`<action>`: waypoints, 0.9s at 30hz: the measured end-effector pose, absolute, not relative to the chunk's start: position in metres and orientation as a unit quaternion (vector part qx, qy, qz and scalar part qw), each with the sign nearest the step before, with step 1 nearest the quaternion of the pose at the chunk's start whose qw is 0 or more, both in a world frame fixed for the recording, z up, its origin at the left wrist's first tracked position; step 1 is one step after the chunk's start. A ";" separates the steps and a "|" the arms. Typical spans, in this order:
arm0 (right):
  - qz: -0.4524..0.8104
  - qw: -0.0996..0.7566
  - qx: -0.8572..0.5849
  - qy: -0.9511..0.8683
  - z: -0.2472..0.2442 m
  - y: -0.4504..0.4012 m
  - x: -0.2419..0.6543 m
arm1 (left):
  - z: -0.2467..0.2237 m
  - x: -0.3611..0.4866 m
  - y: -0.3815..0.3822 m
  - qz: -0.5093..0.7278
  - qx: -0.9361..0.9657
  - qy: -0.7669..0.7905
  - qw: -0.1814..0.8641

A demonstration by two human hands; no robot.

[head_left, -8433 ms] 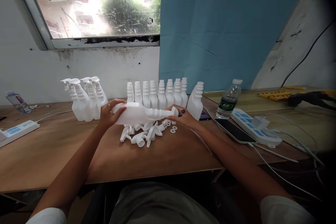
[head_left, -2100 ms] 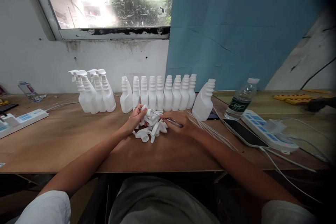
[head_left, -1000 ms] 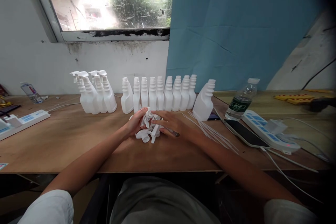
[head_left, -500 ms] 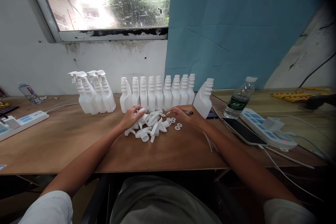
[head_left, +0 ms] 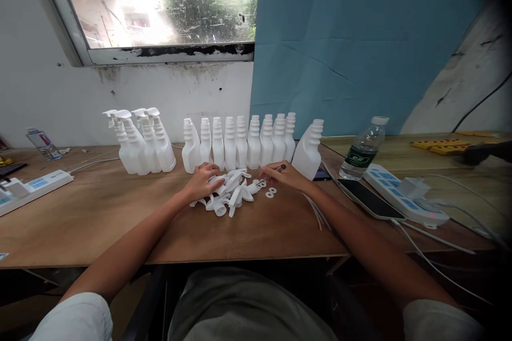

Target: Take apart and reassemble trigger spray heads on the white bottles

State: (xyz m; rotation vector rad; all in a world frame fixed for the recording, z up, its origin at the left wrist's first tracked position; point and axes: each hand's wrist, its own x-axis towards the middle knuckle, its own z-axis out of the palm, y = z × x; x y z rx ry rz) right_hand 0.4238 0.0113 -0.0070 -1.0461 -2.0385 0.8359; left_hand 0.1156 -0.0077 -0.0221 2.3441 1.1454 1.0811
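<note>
On the brown surface (head_left: 120, 224) in front of you, both your hands are at work around a loose pile of white spray heads (head_left: 236, 192), which lies in the middle, just this side of a row of bottles. Your left hand (head_left: 204, 182) rests at the pile's left edge, fingers curled downward; whether its grip has hold of a spray head is hidden, so you cannot tell. Your right hand (head_left: 283, 173), at the pile's right, has its grip closed around a slim dark-handled tool (head_left: 282, 168), its tip pointing down among small white rings (head_left: 272, 191). To your left stand four finished-looking bottles (head_left: 149, 154), upright and close together, each topped with a spray head. Nine open-necked bottles (head_left: 229, 152) stand in the row behind the pile, and a tenth bottle (head_left: 309, 154) stands just to the right of them, also bare at the neck. Judging by this, four are done and ten are left, the work being in its earlier part. Thin white tubes (head_left: 317, 213) lie loose beside your right forearm, partly covered by it.
</note>
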 end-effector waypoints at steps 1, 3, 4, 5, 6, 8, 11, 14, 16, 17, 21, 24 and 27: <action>0.331 0.337 -0.402 -0.784 -0.008 0.012 0.423 | -0.022 0.116 -0.008 0.378 0.822 0.398 0.155; 0.355 0.333 -0.395 -0.779 -0.011 0.013 0.421 | -0.020 0.117 -0.010 0.381 0.825 0.391 0.148; 0.365 0.334 -0.389 -0.777 -0.012 0.013 0.420 | -0.019 0.117 -0.010 0.385 0.824 0.390 0.143; 0.374 0.335 -0.385 -0.775 -0.013 0.014 0.419 | -0.018 0.117 -0.010 0.391 0.822 0.391 0.139; 0.380 0.334 -0.381 -0.774 -0.014 0.014 0.418 | -0.017 0.116 -0.010 0.399 0.817 0.393 0.136; 0.388 0.329 -0.374 -0.775 -0.014 0.015 0.417 | -0.015 0.114 -0.009 0.417 0.805 0.399 0.135; 0.395 0.321 -0.369 -0.778 -0.015 0.015 0.417 | -0.013 0.108 -0.005 0.443 0.791 0.402 0.129; 0.379 0.326 -0.390 -0.773 -0.016 0.016 0.418 | -0.012 0.100 0.001 0.456 0.781 0.414 0.104; 0.354 0.345 -0.413 -0.765 -0.015 0.017 0.420 | -0.013 0.094 0.006 0.464 0.771 0.427 0.086; 0.344 0.357 -0.421 -0.759 -0.014 0.016 0.421 | -0.013 0.090 0.008 0.471 0.764 0.434 0.077; 0.365 0.384 -0.412 -0.741 -0.008 0.012 0.423 | -0.018 0.074 0.020 0.505 0.725 0.465 0.051; 0.403 0.348 -0.387 -0.753 -0.007 0.010 0.422 | -0.023 0.059 0.031 0.538 0.687 0.488 -0.003; 0.384 0.315 -0.400 -0.770 -0.009 0.011 0.421 | -0.028 0.042 0.043 0.573 0.643 0.504 -0.067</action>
